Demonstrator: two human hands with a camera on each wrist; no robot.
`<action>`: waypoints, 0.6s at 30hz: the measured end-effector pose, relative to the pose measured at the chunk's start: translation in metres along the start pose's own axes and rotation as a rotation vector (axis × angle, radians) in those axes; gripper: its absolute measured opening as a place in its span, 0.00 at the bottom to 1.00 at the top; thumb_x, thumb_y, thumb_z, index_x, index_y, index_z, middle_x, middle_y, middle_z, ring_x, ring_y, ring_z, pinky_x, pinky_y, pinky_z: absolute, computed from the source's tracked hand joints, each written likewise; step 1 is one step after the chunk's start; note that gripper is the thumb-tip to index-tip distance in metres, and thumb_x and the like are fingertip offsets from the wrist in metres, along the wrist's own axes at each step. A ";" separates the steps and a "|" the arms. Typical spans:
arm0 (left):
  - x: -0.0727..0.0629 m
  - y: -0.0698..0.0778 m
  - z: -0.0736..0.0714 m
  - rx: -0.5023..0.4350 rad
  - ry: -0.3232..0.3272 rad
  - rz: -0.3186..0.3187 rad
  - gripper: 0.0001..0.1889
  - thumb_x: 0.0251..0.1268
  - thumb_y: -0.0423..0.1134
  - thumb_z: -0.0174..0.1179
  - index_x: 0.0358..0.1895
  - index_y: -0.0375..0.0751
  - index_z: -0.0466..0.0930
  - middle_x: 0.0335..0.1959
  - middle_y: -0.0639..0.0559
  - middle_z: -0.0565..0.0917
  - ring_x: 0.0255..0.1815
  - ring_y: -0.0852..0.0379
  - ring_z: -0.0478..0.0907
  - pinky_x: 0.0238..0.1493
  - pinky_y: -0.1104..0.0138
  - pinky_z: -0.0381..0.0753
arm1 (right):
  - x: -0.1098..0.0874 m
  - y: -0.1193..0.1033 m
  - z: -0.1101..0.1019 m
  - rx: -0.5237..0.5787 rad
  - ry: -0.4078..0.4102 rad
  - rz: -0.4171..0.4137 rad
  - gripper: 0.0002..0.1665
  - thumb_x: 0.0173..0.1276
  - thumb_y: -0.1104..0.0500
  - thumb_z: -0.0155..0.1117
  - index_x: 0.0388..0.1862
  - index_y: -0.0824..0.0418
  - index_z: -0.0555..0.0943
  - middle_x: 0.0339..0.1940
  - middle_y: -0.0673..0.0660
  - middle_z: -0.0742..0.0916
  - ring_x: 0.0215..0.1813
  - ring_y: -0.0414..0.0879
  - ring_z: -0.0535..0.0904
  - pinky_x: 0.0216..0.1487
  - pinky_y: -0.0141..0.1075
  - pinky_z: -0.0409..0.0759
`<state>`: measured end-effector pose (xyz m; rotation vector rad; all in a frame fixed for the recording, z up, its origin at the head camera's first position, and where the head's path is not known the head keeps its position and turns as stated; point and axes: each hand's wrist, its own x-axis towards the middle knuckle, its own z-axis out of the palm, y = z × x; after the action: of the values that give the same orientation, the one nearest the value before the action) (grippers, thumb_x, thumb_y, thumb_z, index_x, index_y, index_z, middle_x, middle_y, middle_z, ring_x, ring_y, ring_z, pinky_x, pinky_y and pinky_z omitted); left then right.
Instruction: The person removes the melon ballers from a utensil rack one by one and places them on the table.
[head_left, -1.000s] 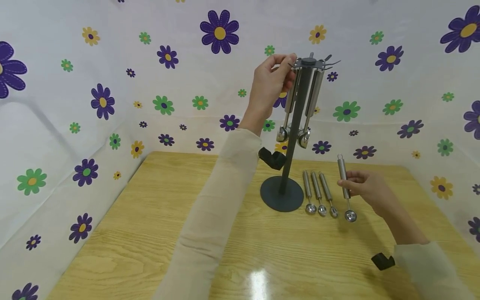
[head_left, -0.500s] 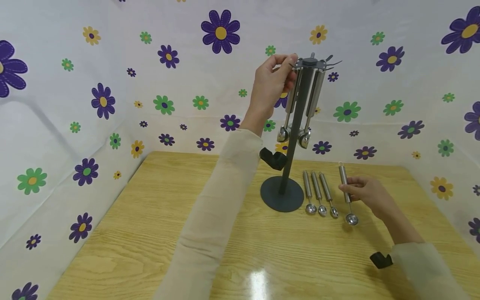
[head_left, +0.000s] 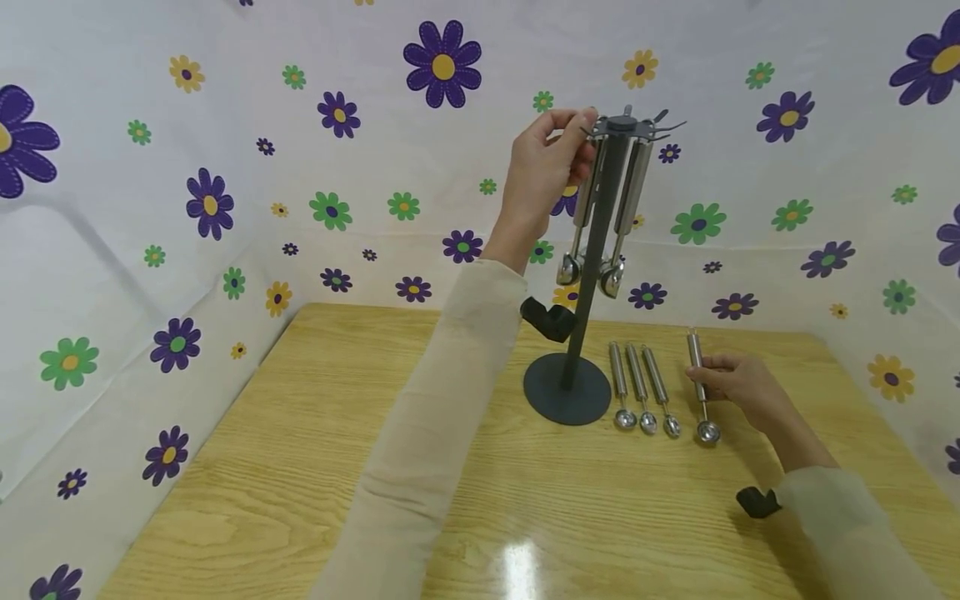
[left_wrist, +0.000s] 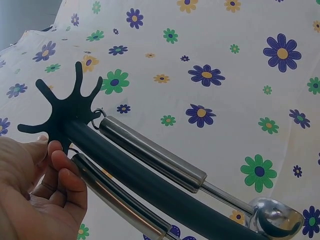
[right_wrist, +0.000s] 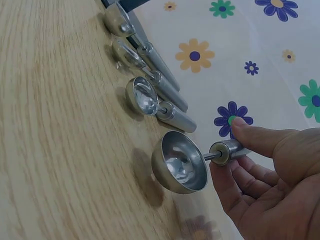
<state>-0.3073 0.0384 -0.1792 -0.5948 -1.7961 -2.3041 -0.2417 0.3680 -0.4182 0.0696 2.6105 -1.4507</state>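
Note:
A dark grey utensil stand [head_left: 592, 250] rises from a round base, with hooks fanning out at its top. My left hand [head_left: 546, 162] pinches one of these hooks between thumb and fingers. Two steel scoops hang beside the post, and the nearer-right scoop [left_wrist: 150, 155] shows its ring looped over a hook in the left wrist view. With my right hand [head_left: 738, 387] I grip a steel scoop [right_wrist: 180, 162] by its tubular handle. Its round bowl is close over the table, casting a shadow there. The handle's far end is hidden by my hand in the right wrist view.
Left of the held scoop lie a small scoop [head_left: 662, 392], a middle scoop [head_left: 641, 387] and another scoop [head_left: 619, 387], side by side near the stand's base [head_left: 567, 390]. The wooden table [head_left: 337, 417] meets a flower-patterned cloth wall [head_left: 360, 167] at the back.
My right hand has lowered the scoop toward the table and shifted it slightly right. The left hand keeps its place at the stand's top.

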 end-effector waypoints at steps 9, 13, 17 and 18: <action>0.000 0.001 -0.001 0.002 -0.001 0.004 0.08 0.80 0.41 0.59 0.47 0.38 0.79 0.28 0.47 0.79 0.24 0.58 0.73 0.32 0.72 0.78 | 0.007 0.001 0.004 -0.028 -0.017 -0.004 0.33 0.79 0.53 0.64 0.64 0.82 0.72 0.49 0.61 0.86 0.41 0.35 0.81 0.47 0.31 0.83; 0.000 0.001 -0.001 0.006 0.002 0.000 0.08 0.80 0.41 0.58 0.47 0.39 0.79 0.28 0.48 0.79 0.24 0.58 0.73 0.32 0.73 0.78 | 0.010 0.002 0.005 -0.072 -0.016 0.005 0.34 0.78 0.51 0.64 0.63 0.82 0.73 0.50 0.61 0.86 0.43 0.36 0.79 0.47 0.31 0.82; 0.000 0.001 0.000 0.006 0.003 -0.003 0.08 0.80 0.41 0.58 0.48 0.39 0.79 0.28 0.48 0.79 0.24 0.58 0.73 0.31 0.73 0.78 | 0.011 0.003 0.007 -0.140 0.001 0.031 0.35 0.76 0.47 0.66 0.62 0.79 0.76 0.47 0.58 0.86 0.45 0.43 0.77 0.47 0.35 0.78; 0.000 0.001 0.000 0.006 0.003 -0.004 0.08 0.80 0.41 0.58 0.48 0.39 0.79 0.28 0.48 0.79 0.24 0.58 0.73 0.31 0.73 0.78 | 0.012 0.004 0.008 -0.157 0.006 0.038 0.36 0.76 0.46 0.66 0.61 0.78 0.77 0.46 0.57 0.87 0.45 0.45 0.76 0.47 0.36 0.76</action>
<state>-0.3068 0.0378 -0.1788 -0.5873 -1.8033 -2.3003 -0.2522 0.3630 -0.4271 0.1044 2.7016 -1.2313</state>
